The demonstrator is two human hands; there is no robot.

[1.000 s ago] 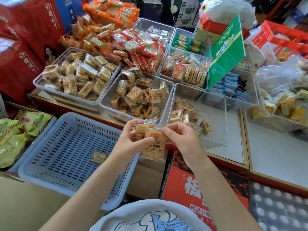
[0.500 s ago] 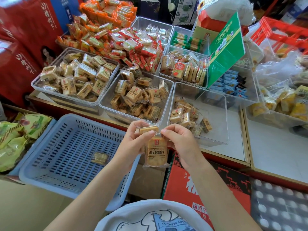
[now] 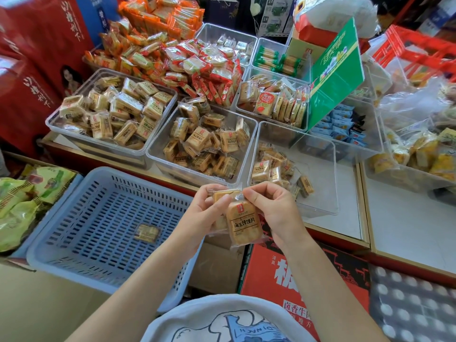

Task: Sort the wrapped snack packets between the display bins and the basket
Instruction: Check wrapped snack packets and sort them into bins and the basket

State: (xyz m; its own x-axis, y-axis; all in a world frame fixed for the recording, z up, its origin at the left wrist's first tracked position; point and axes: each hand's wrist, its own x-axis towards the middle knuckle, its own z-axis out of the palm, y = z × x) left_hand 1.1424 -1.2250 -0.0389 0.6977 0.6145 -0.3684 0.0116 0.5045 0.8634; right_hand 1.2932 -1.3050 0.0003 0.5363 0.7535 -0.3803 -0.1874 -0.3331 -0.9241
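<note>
My right hand [image 3: 274, 211] pinches the top edge of a clear-wrapped tan snack packet [image 3: 244, 224] that hangs upright with its label facing me. My left hand [image 3: 202, 213] grips a second, similar packet [image 3: 223, 195] just behind and left of it, partly hidden by my fingers. Both hands are together in front of the clear display bins [image 3: 320, 208]. The blue slotted basket [image 3: 74, 233] sits low on the left with one packet [image 3: 147, 233] lying in it. The middle bin [image 3: 158, 154] holds several like packets.
More clear bins of snacks fill the counter behind, with a heap of red and orange packets [image 3: 172, 60] at the back. A green sign [image 3: 335, 70] leans at right. A red carton [image 3: 303, 275] stands below my hands; green bags [image 3: 22, 203] lie at far left.
The front packet has swung from tilted to hanging upright, label toward me. Both hands stayed close together, shifting only slightly.
</note>
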